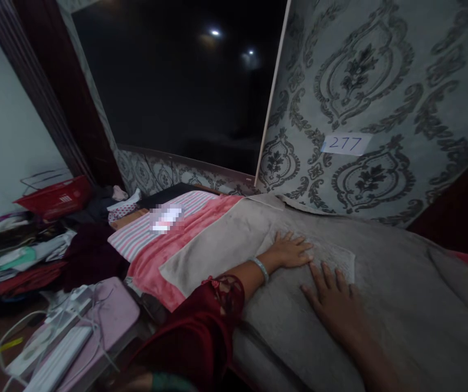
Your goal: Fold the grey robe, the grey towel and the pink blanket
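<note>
My left hand (291,251), with a pale beaded bracelet (260,268) at the wrist, lies flat with fingers spread on a grey cloth (345,260). Close beside it, my right hand (337,305) rests palm down, its fingers apart and their tips on the cloth's near edge. The cloth lies smooth on a larger grey blanket (397,283). Left of my hands, the grey blanket overlaps a pink plush blanket (201,231), and a striped cloth (129,237) lies beyond that.
A dark television (176,81) hangs on the patterned wall (381,54), near a paper label (347,144) reading 277. At left are a red bag (54,197) and heaped clothes (33,269). A power strip (54,326) with cables lies on a pink box (117,305).
</note>
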Action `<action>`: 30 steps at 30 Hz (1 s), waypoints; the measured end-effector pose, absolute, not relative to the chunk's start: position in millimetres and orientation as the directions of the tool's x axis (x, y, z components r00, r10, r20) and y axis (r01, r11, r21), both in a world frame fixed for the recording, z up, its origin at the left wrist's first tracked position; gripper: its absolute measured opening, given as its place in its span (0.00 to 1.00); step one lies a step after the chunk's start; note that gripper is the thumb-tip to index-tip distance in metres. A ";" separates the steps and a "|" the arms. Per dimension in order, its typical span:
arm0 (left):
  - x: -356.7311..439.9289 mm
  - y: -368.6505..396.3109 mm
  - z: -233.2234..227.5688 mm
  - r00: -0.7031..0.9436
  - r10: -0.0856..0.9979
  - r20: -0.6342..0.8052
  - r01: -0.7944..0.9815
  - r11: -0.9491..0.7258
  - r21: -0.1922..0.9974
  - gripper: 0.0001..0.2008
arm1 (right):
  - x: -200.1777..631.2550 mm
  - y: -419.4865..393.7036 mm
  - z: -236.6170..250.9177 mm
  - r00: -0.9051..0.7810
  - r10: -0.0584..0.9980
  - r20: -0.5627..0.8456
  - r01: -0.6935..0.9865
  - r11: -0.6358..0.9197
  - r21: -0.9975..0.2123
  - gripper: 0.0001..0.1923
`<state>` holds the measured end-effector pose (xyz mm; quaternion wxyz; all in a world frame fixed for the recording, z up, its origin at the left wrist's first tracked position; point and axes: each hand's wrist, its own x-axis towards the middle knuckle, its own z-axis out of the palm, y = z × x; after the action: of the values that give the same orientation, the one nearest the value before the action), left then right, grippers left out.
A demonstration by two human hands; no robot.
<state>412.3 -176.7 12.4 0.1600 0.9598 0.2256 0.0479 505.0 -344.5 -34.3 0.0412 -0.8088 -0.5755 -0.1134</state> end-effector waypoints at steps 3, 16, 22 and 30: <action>407.6 -179.3 13.1 0.890 0.453 0.062 0.412 -0.854 0.319 0.32 | 503.3 -352.1 -33.8 0.320 0.925 0.203 0.941 -0.335 0.042 0.35; 381.1 -200.7 22.2 0.900 0.409 0.153 0.377 -0.905 0.200 0.26 | 494.2 -472.2 -60.8 0.220 0.955 0.198 0.942 -0.154 -0.299 0.31; 311.4 -208.5 17.1 0.888 0.444 0.118 0.394 -0.869 0.300 0.26 | 515.9 -493.5 -61.3 0.281 0.927 0.247 0.801 -0.085 -0.593 0.28; 272.3 -196.9 1.7 0.590 0.795 0.142 0.290 -0.373 0.881 0.25 | 514.1 -467.9 -38.5 0.698 0.672 0.249 0.516 -0.230 -0.825 0.35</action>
<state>272.3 -196.9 1.7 0.4378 0.7767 0.3493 0.2882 514.1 -467.9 -38.5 0.4899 -0.7802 -0.3806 0.0797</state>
